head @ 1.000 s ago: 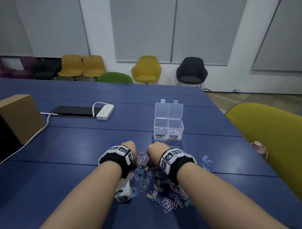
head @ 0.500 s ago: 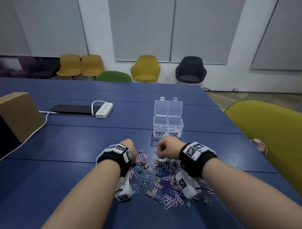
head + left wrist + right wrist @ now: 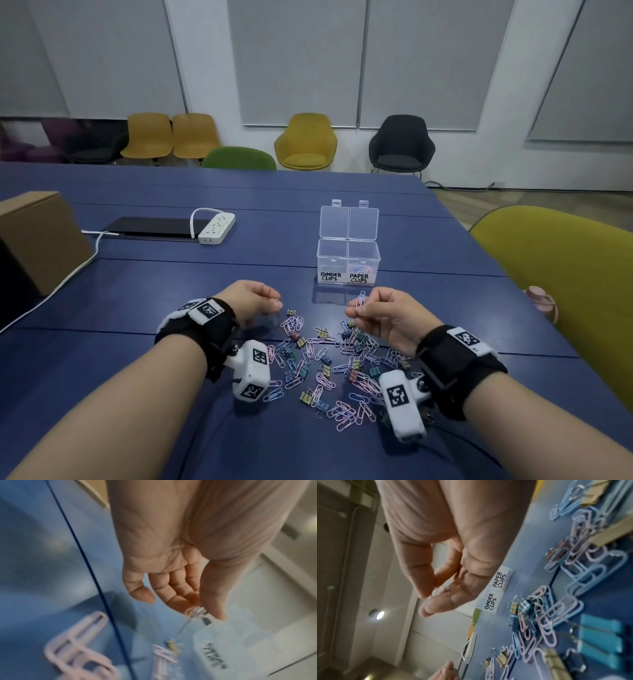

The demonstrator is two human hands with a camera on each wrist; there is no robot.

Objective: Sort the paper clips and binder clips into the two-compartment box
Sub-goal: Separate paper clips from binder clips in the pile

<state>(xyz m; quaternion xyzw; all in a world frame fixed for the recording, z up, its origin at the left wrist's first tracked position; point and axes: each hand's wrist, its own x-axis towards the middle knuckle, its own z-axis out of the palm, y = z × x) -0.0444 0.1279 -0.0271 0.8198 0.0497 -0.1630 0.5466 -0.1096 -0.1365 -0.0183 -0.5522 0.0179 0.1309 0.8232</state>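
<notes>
Blue table (image 3: 137,308) — R hand (image 3: 387,318) raised, pinching paper clip (image 3: 360,298)

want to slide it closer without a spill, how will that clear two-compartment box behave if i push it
The box looks like thin clear plastic holding only a few paper clips, so it is probably light and should slide easily on the smooth table. Its open lids stand upright behind, so a high push might tip it backward.

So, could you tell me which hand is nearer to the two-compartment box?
The right. The right hand, pinching a paper clip, is just in front of the two-compartment box, below its PAPER CLIPS side. The left hand is farther off to the box's left.
</notes>
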